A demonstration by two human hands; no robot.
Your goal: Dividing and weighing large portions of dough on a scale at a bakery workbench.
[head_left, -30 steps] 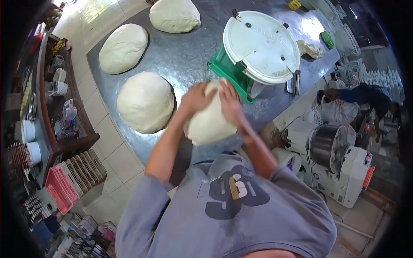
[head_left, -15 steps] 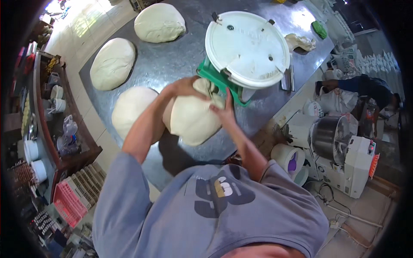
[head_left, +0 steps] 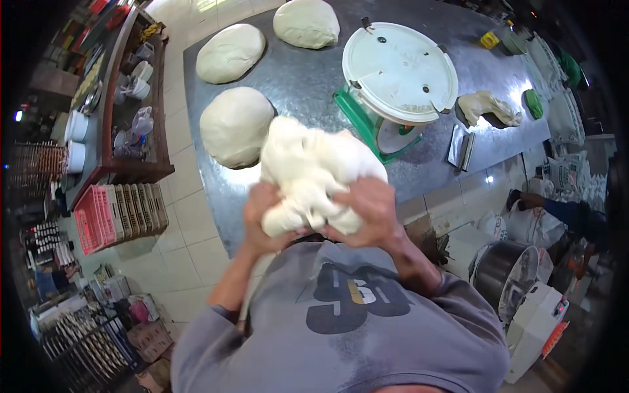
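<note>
Head view: left hand (head_left: 265, 219) and right hand (head_left: 370, 209), both clamped around the dough lump (head_left: 311, 170).

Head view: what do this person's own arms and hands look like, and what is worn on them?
Both hands, the left hand and the right hand, are bare: no gloves, and no rings or watch that I can make out. The forearms are bare too. A grey shirt with a dark printed chest graphic has its sleeves pushed up toward the elbows.

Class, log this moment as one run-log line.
left hand: grips dough lump | right hand: grips it | lump: lifted above steel table
</note>
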